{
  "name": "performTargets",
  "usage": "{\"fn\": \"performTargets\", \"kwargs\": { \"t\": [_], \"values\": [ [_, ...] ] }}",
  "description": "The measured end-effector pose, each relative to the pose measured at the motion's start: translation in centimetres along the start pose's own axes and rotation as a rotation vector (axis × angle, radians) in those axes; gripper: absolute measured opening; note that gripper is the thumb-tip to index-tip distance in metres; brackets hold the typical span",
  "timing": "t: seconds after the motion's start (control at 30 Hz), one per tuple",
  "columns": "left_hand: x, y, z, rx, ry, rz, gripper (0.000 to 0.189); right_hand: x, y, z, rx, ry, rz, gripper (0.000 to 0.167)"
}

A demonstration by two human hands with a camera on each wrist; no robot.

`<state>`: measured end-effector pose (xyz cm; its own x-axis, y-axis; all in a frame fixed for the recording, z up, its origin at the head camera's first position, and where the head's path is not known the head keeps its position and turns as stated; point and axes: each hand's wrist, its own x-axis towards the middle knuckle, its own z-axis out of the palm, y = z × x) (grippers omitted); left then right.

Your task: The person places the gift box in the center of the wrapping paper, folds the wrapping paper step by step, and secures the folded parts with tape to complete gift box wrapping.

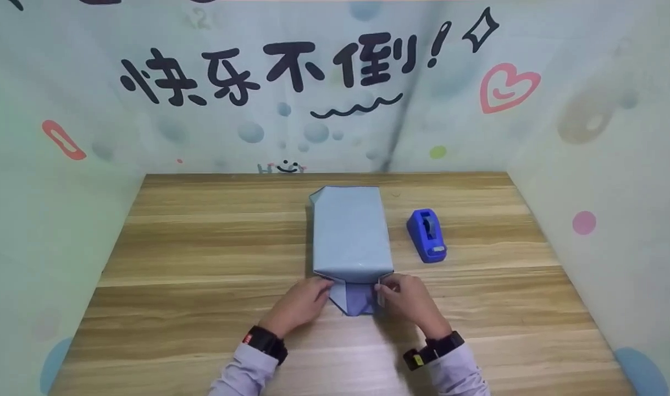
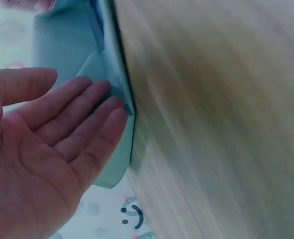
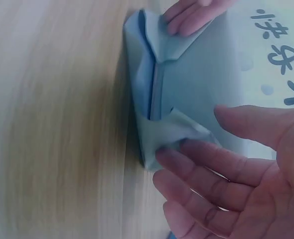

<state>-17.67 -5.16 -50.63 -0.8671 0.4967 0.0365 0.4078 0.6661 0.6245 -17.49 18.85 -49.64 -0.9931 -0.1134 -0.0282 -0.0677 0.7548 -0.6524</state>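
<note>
A box wrapped in pale blue paper (image 1: 352,231) lies on the table, its loose paper end towards me. At the left corner of that end, my left hand (image 1: 299,302) touches a side flap. The left wrist view shows this hand (image 2: 52,139) with fingers straight against the paper. My right hand (image 1: 411,300) is at the opposite corner. In the right wrist view its extended, slightly bent fingers (image 3: 217,189) press the other side flap (image 3: 179,127) inward. Between both folds, the darker inner side of the bottom flap (image 1: 359,298) shows.
Right of the box stands a blue tape dispenser (image 1: 427,235) with a roll in it. The wood-grain table (image 1: 203,247) meets a printed backdrop (image 1: 203,137) behind and at both sides. The box's far left corner has a folded paper point (image 1: 316,196) sticking out.
</note>
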Motion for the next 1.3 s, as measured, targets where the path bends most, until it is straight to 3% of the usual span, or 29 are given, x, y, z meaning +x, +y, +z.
{"fn": "performTargets", "kwargs": {
  "t": [0.13,0.3,0.53,0.7,0.83,1.0,1.1,1.3],
  "values": [
    [-0.1,0.2,0.7,0.181,-0.019,0.081,0.033,0.0,0.1,0.0,0.061,-0.002,-0.081,0.015],
    [0.0,0.3,1.5,0.391,-0.017,0.172,0.032,0.0,0.5,0.1,0.098,-0.074,-0.18,0.023],
    [0.5,-0.1,2.3,0.534,0.104,0.23,0.016,0.1,1.1,0.5,0.164,-0.161,-0.315,0.029],
    [0.7,-0.3,2.4,0.537,0.132,0.254,0.008,0.2,1.4,0.8,0.236,-0.227,-0.346,0.032],
    [0.7,-0.4,2.1,0.503,0.08,0.246,0.009,0.6,1.6,1.3,0.249,-0.296,-0.364,0.034],
    [0.6,-0.5,1.9,0.47,0.033,0.244,0.016,1.0,1.4,2.2,0.172,-0.35,-0.368,0.035],
    [0.5,-0.6,1.9,0.473,0.035,0.241,0.019,0.9,1.1,2.2,0.099,-0.316,-0.356,0.032],
    [0.6,-0.9,2.0,0.463,0.056,0.242,0.015,0.4,0.9,1.8,-0.188,-0.171,-0.417,0.023]
  ]
}}
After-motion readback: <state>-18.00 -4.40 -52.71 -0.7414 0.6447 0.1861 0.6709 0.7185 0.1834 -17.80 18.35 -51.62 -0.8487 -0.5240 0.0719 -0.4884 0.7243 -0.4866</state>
